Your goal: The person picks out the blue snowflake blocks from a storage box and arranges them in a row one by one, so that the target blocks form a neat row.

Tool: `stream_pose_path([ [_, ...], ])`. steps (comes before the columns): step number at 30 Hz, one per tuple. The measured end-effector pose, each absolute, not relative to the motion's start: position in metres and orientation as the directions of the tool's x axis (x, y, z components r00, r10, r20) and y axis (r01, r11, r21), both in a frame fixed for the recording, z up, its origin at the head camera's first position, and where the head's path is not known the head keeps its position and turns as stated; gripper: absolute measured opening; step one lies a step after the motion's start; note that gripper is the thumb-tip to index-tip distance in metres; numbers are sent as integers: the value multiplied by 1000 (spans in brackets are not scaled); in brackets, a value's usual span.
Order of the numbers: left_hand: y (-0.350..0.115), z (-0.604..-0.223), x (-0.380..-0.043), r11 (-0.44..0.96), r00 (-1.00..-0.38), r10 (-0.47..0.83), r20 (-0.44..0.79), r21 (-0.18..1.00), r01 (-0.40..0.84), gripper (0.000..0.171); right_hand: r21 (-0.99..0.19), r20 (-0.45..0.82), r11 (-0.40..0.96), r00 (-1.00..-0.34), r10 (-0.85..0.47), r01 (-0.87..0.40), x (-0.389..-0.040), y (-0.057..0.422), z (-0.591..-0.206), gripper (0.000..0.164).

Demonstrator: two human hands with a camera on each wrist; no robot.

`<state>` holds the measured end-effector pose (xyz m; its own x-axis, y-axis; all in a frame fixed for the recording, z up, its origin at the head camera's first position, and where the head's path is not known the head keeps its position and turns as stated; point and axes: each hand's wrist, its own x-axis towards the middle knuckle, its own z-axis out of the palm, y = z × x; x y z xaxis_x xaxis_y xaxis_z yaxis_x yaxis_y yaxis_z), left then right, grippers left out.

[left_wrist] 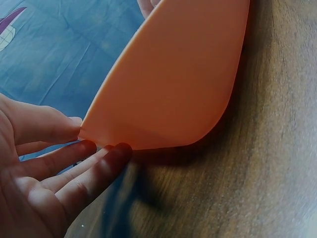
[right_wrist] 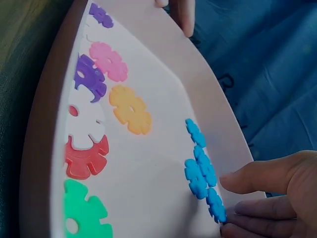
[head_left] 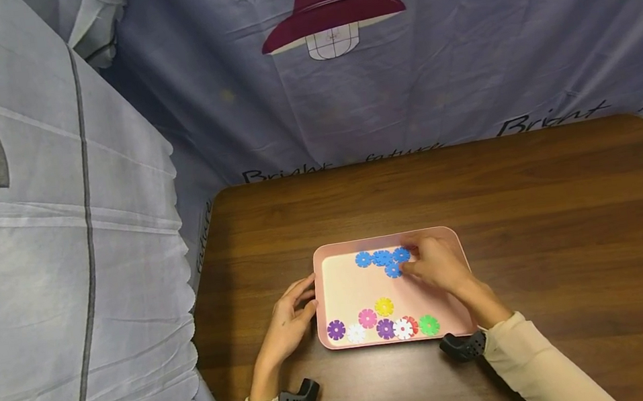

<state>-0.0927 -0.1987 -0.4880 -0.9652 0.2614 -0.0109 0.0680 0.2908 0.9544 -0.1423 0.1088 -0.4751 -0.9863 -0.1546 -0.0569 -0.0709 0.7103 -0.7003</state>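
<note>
Inside a pink tray [head_left: 322, 252], several blue flower-shaped plastic discs [head_left: 362, 259] lie clustered along the far side. My right hand [head_left: 436, 263] reaches over the tray's right part. Its thumb and fingertips lie at the right end of the blue cluster, and in the right wrist view no disc is lifted between them. At the left wall my left hand [head_left: 288, 320] touches the tray with fingers fairly straight; the left wrist view shows its thumb and fingers [left_wrist: 81, 191] against the tray's outer side and rim.
Along the near side lie purple [head_left: 336, 330], pink [head_left: 367, 318], yellow [head_left: 384, 307], white [head_left: 402, 329], red [right_wrist: 88, 161] and green [head_left: 429, 325] discs; a white one overlaps the red. The tray stands on a brown wooden table [head_left: 545, 232], with printed curtains [head_left: 461, 60] behind and left.
</note>
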Motion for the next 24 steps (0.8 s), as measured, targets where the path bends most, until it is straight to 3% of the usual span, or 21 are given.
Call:
stream_pose_path([
  [9, -199, -488, -92, 300, -963, 270, 1, 950, 85, 48, -654, -31, 748, -984, -175, -112, -143, 104, -474, 38],
  [16, -199, -488, -93, 296, -965, 262, -10, 953, 70, 48, -627, -44, 772, -985, -169, -104, -143, 100, -472, 42],
  [24, -199, -488, -92, 292, -965, 264, -7, 954, 73, 48, -601, -56, 794, -986, -158, -93, -146, 96, -473, 21],
])
